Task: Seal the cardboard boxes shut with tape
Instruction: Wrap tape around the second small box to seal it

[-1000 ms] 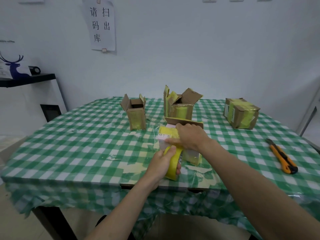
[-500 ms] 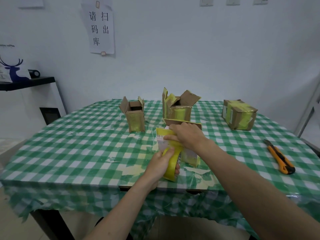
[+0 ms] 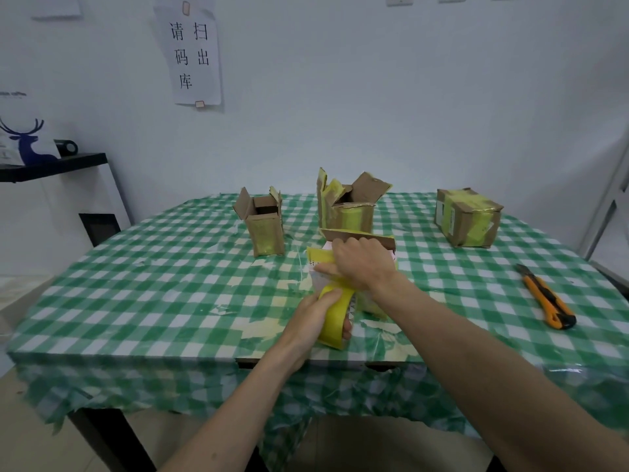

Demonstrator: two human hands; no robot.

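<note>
Both hands work close together: left hand (image 3: 315,313) grips the tape roll (image 3: 335,318), right hand (image 3: 360,264) presses the nearest box (image 3: 357,240).

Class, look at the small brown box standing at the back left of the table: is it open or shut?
Open. The small brown box has its top flaps standing up, and its dark inside shows.

Since the earlier frames, the left hand (image 3: 315,316) with the yellow tape roll (image 3: 335,318) has shifted slightly toward frame centre, closer beneath the right hand (image 3: 362,264) on the near box (image 3: 357,238).
</note>
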